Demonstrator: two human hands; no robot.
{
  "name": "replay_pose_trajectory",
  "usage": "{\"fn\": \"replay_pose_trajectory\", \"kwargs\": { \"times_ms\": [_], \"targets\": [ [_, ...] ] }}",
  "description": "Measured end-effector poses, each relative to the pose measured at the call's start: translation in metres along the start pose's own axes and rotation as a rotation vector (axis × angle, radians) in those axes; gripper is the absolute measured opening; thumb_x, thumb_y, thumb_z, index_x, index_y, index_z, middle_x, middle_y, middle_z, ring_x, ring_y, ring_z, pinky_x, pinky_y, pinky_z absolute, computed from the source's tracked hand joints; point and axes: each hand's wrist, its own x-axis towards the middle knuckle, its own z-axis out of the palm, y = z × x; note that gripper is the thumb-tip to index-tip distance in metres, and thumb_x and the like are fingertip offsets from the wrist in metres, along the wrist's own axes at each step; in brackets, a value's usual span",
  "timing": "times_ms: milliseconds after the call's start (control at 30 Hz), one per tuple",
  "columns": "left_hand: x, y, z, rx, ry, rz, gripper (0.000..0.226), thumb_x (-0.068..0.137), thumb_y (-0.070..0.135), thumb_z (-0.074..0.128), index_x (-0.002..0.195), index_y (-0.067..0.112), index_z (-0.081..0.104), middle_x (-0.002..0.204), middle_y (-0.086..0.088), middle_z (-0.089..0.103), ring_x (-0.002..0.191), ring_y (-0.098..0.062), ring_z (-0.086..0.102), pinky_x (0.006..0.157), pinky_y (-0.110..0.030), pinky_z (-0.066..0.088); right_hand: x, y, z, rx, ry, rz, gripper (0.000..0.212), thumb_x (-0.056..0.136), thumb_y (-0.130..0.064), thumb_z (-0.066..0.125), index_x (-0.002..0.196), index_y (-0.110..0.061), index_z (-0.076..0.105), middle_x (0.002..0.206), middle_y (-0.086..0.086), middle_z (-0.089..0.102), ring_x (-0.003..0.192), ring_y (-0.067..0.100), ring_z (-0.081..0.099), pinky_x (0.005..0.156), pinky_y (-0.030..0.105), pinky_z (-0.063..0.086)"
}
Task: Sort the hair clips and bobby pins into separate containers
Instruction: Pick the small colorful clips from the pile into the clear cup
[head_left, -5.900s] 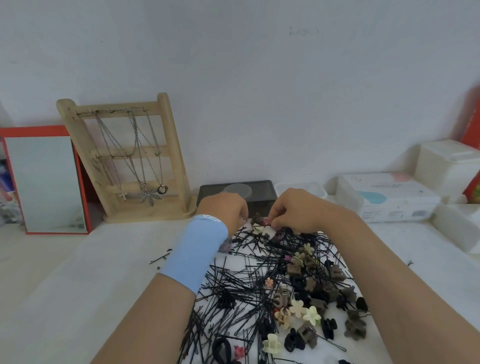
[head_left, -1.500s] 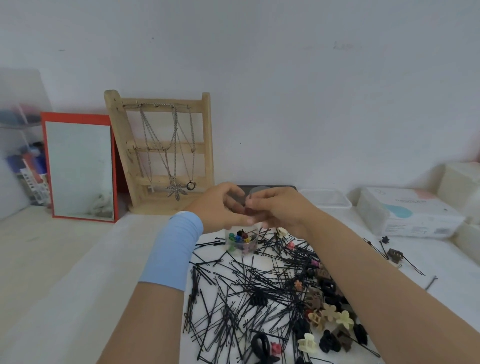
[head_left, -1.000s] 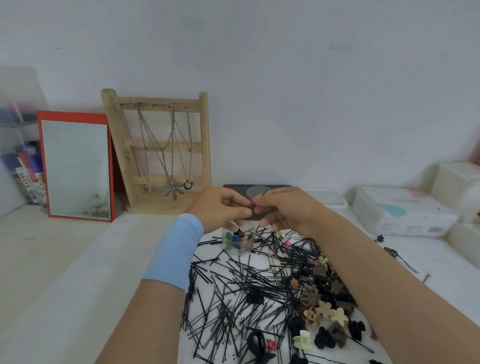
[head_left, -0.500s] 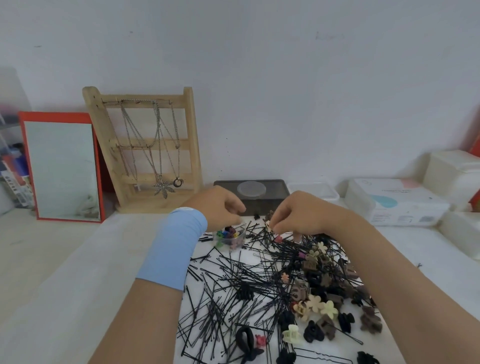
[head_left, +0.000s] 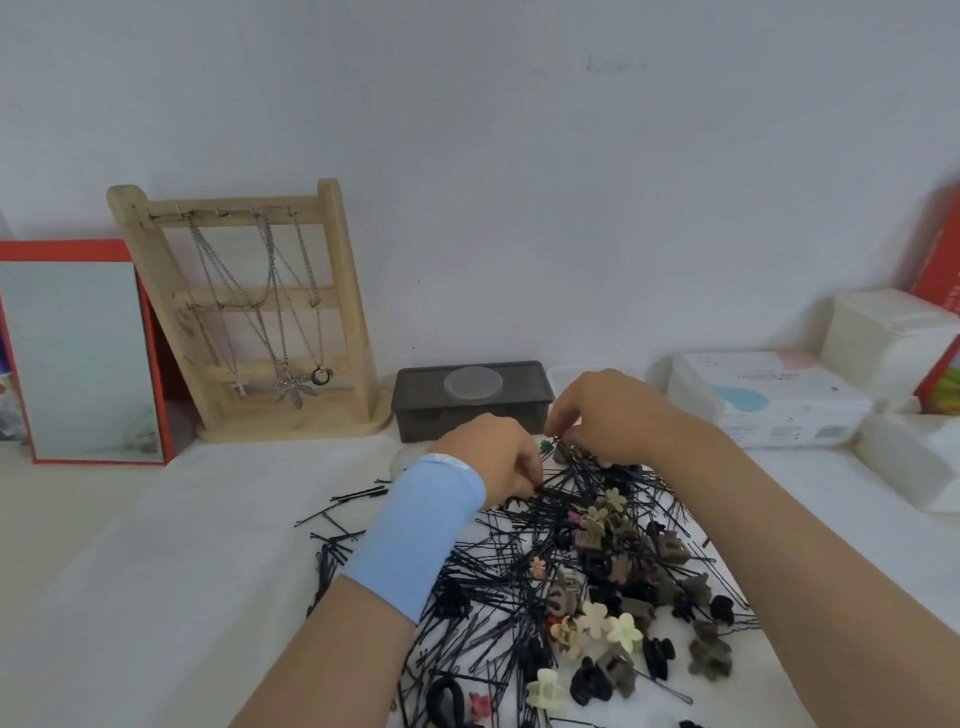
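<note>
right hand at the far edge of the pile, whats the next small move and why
Probably close the fingers of the right hand on the small green clip and lift it off the bobby pins. The clip sits at the pile's far edge, right beside those down-curled fingers; whether they already hold anything cannot be told.

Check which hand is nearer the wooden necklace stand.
Left. The left hand is at the far left edge of the pin pile, right of the wooden necklace stand; the right hand is farther right, in front of the dark box.
</note>
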Motion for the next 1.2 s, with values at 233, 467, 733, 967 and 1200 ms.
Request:
{"fn": "replay_pose_trajectory", "kwargs": {
  "times_ms": [233,467,733,967,1200],
  "targets": [
    [-0.005,-0.025,-0.020,-0.135,0.275,-0.096,0.008,0.089,0.026,0.069,0.094,0.031,0.065,0.089,0.018,0.061,0.087,-0.007,0.060,0.080,-0.025,0.048,0.016,-0.012,0.022,-0.257,-0.013,-0.046,0.019,0.091,-0.018,0.057,0.092,-0.028,0.073,0.092,-0.003,0.070,0.084,0.021,0.066,0.074,0.036,0.057],
    [-0.021,-0.044,-0.040,-0.173,0.270,-0.158,0.010,0.091,0.025,0.067,0.095,0.033,0.071,0.094,0.015,0.066,0.089,-0.005,0.061,0.084,-0.024,0.048,0.021,-0.028,0.030,-0.369,0.018,-0.041,0.014,0.087,-0.011,0.061,0.081,-0.021,0.068,0.078,-0.004,0.066,0.072,0.018,0.063,0.064,0.030,0.053],
    [-0.047,-0.066,-0.052,-0.191,0.098,-0.179,0.022,0.088,0.034,0.072,0.110,0.036,0.069,0.097,0.021,0.063,0.089,0.005,0.057,0.071,-0.012,0.037,0.017,-0.031,0.026,-0.167,-0.056,-0.015,0.019,0.086,-0.021,0.069,0.101,-0.030,0.076,0.100,-0.009,0.072,0.088,0.014,0.065,0.074,0.030,0.055],
    [-0.045,-0.081,-0.037,-0.245,-0.086,-0.234,0.090,0.063,0.044,0.090,0.140,0.033,0.044,0.133,0.012,0.053,0.118,-0.013,0.054,0.106,-0.036,0.043,0.005,-0.044,-0.003,-0.010,-0.053,-0.017,0.015,0.083,-0.044,0.061,0.088,-0.034,0.071,0.089,-0.017,0.066,0.087,0.008,0.063,0.082,0.031,0.053],
    [-0.040,-0.078,-0.031,-0.320,-0.035,-0.173,0.095,0.062,0.038,0.091,0.141,0.024,0.041,0.130,0.009,0.057,0.112,-0.012,0.057,0.103,-0.036,0.046,0.008,-0.086,-0.005,0.446,0.009,-0.169,0.011,0.083,-0.023,0.072,0.093,-0.024,0.075,0.084,-0.007,0.072,0.056,0.006,0.066,0.055,0.033,0.058]
  ]
}}
